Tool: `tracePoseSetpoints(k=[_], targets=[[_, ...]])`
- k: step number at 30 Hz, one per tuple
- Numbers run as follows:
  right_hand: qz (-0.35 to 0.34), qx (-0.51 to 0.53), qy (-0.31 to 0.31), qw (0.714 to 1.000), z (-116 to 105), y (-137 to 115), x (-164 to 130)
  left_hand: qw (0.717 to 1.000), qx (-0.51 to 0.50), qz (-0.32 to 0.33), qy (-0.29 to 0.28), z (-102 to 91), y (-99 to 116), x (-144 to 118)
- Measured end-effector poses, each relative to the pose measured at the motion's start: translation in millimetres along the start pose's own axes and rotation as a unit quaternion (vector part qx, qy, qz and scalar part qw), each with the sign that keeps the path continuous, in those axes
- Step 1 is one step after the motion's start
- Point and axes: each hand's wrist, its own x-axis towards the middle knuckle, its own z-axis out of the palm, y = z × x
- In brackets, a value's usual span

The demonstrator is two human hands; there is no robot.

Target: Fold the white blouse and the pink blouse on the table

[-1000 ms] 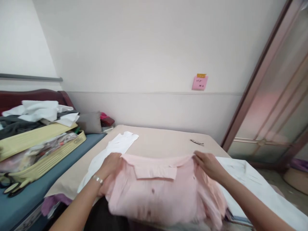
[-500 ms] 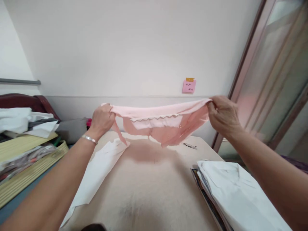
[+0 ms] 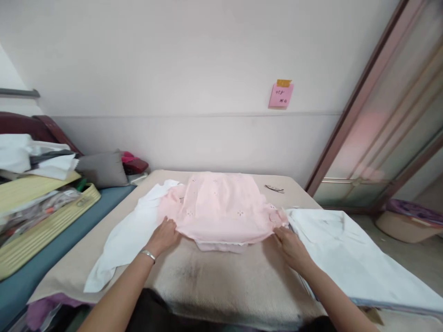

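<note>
A pale pink shirt (image 3: 221, 205) lies spread flat on the beige padded table (image 3: 221, 281), its collar end toward me. My left hand (image 3: 163, 236) grips its near left corner; a silver bracelet sits on that wrist. My right hand (image 3: 290, 243) holds the near right corner. A white garment (image 3: 128, 235) lies partly under the pink shirt on the left, and a stack of folded white cloth (image 3: 346, 258) sits at the right, touching the shirt's edge.
A small dark clip (image 3: 274, 188) rests at the table's far right. To the left stands a blue bed with a yellow case (image 3: 41, 221), piled clothes and a grey cushion (image 3: 102, 169). A pink note (image 3: 280, 94) hangs on the wall. Sliding door (image 3: 384, 138) at right.
The pink shirt was lifted from in front of me, held stretched in the air, and now lies flat on the table with both hands at its near corners.
</note>
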Motion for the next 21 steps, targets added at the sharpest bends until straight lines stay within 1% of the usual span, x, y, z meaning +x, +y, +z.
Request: tracePoseSetpoints(k=[2, 3, 4, 6, 8, 11, 13, 15, 17, 19, 20, 21], targets=[[0.008, 0.004, -0.027, 1.0, 22, 9, -9, 1.0, -0.005, -0.01, -0.021, 17.4, 5, -4], [0.012, 0.01, -0.035, 0.999, 30, 12, -12, 0.999, -0.01, -0.012, -0.03, 21.8, 7, -6], [0.016, 0.016, -0.041, 0.999, 35, 15, -14, 0.999, -0.016, -0.012, -0.036, 23.5, 8, -8], [0.02, 0.029, -0.043, 0.998, 39, 18, -17, 0.998, -0.029, -0.007, -0.047, 20.1, 11, -12], [0.017, 0.045, -0.035, 0.998, 35, 19, -19, 0.998, -0.036, -0.02, -0.054, 10.3, 12, -16], [0.012, 0.073, -0.032, 0.997, 17, 17, -22, 0.996, -0.022, -0.058, -0.069, -7.7, 12, -23], [0.022, 0.08, -0.048, 0.995, 4, 15, -23, 0.995, -0.006, -0.063, -0.076, -17.2, 12, -27], [0.04, 0.042, -0.084, 0.995, -3, 12, -23, 0.994, 0.003, -0.06, -0.088, -21.3, 13, -29], [0.062, -0.029, -0.132, 0.989, -4, 6, -24, 0.991, 0.002, -0.067, -0.114, -18.1, 17, -31], [0.082, -0.086, -0.167, 0.979, 1, -4, -28, 0.988, 0.004, -0.088, -0.129, -7.4, 24, -36], [0.092, -0.111, -0.17, 0.975, 5, -10, -32, 0.988, 0.014, -0.097, -0.119, 0.0, 29, -41], [0.097, -0.138, -0.158, 0.973, 8, -18, -38, 0.99, 0.028, -0.103, -0.093, 8.2, 34, -48]])
